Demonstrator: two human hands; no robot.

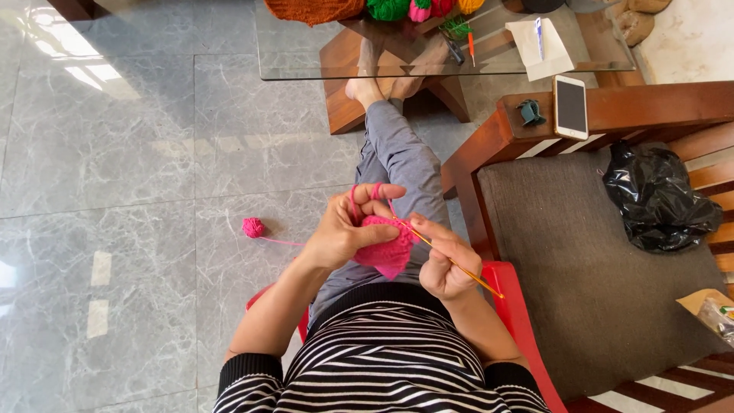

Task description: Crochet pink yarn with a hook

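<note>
On the grey marble floor (115,153), left of the person's knees, lies a small pink yarn ball (253,227), its strand running right toward the work. The left hand (348,229) has its fingers clamped on a pink crochet piece (386,248) held over the lap, yarn looped over the raised forefinger. The right hand (447,264) has its fingers closed on a thin orange crochet hook (459,266), tip in the piece's edge. To work the stitch well, I judge the strand should stay evenly taut and the hook enter just beside the pinch. Right of the hands, a phone (570,105) rests on the chair's wooden arm, a black plastic bag (657,199) on the grey seat, and a brown paper packet (707,302) at the seat's right edge; its label is too small to tell.
</note>
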